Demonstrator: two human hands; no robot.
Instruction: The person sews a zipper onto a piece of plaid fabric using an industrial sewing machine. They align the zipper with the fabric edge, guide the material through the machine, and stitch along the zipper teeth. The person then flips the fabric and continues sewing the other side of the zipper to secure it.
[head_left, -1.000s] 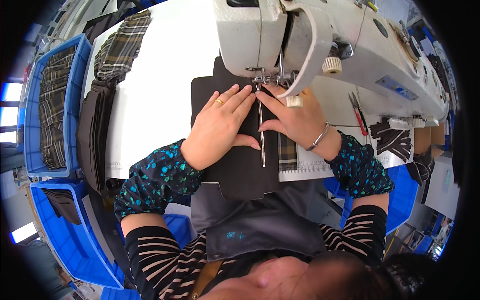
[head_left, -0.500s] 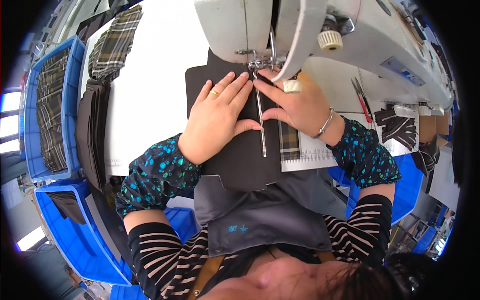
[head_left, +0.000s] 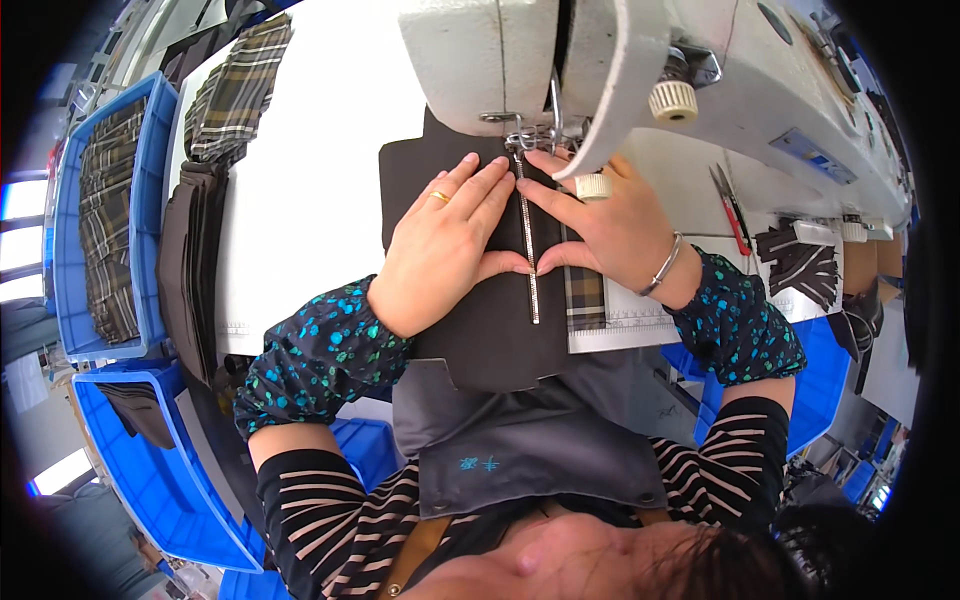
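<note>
A dark brown fabric panel [head_left: 480,345] lies under the presser foot [head_left: 530,138] of a white sewing machine [head_left: 480,60]. Down the panel runs a narrow silver zipper [head_left: 533,300], its far end at the foot. My left hand [head_left: 440,240] rests flat on the panel left of the zipper, fingers stretched out toward the foot. On the other side my right hand [head_left: 610,225] is spread, its index finger beside the zipper and some fingertips hidden behind the machine's curved guard. Both thumbs meet at the zipper. Plaid fabric [head_left: 586,295] shows beneath the panel's right edge.
Left of the machine are stacked brown pieces [head_left: 188,260], folded plaid cloth [head_left: 240,85] and a blue bin [head_left: 150,300] of plaid pieces. To the right lie red-handled scissors [head_left: 735,215] and dark fabric strips [head_left: 800,260]. A blue tub [head_left: 815,385] stands below the table's right edge.
My right thumb has slid toward me along the zipper and now meets my left thumb. The whole view has shifted slightly; the panel stays under the foot.
</note>
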